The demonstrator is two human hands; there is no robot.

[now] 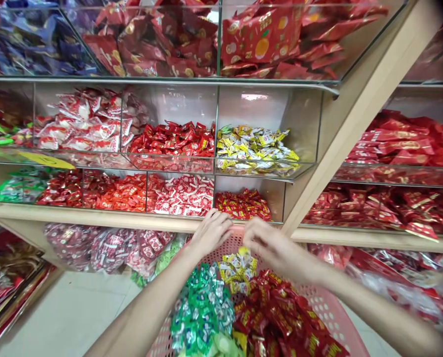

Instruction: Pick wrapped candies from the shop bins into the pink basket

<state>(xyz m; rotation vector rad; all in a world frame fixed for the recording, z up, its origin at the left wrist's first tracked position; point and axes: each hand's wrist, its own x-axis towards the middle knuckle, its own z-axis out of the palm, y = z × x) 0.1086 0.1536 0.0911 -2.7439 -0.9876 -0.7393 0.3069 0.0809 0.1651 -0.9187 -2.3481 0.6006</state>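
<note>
Head view: our left hand and right hand, fingers curled but gripping nothing we could make out, hovered over the pink perforated plastic basket, already heaped with red-wrapped candies, green ones, few yellow.

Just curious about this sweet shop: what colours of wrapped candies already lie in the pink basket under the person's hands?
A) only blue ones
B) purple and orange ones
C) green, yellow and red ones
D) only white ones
C: the pink basket holds a heap of green candies, a smaller clump of yellow candies beneath the hands, and red candies beside them.
</note>
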